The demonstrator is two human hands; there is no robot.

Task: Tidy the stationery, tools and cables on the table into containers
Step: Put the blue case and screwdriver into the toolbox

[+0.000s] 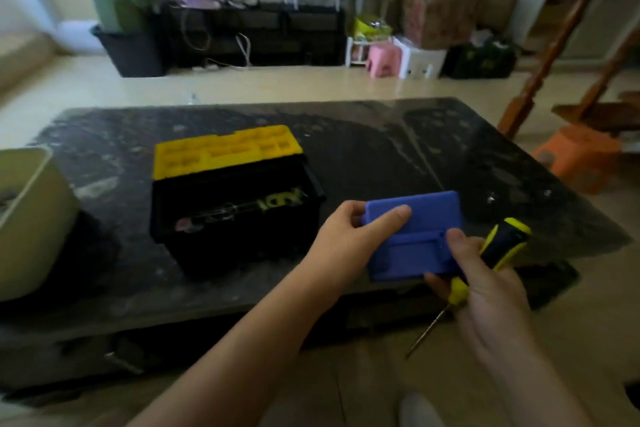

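Holding a blue case point(412, 236) in both hands over the table point(381, 149), right of the open toolbox point(235, 204) (lid up); right hand point(485, 295) also grips a screwdriver point(498, 250), left hand point(349, 236) pinching the case's edge.

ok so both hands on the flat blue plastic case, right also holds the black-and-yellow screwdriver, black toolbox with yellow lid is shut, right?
No: head view shows the black toolbox open, yellow lid tipped back. Rest stands: left hand and right hand on the flat blue plastic case, right also holding the black-and-yellow screwdriver.
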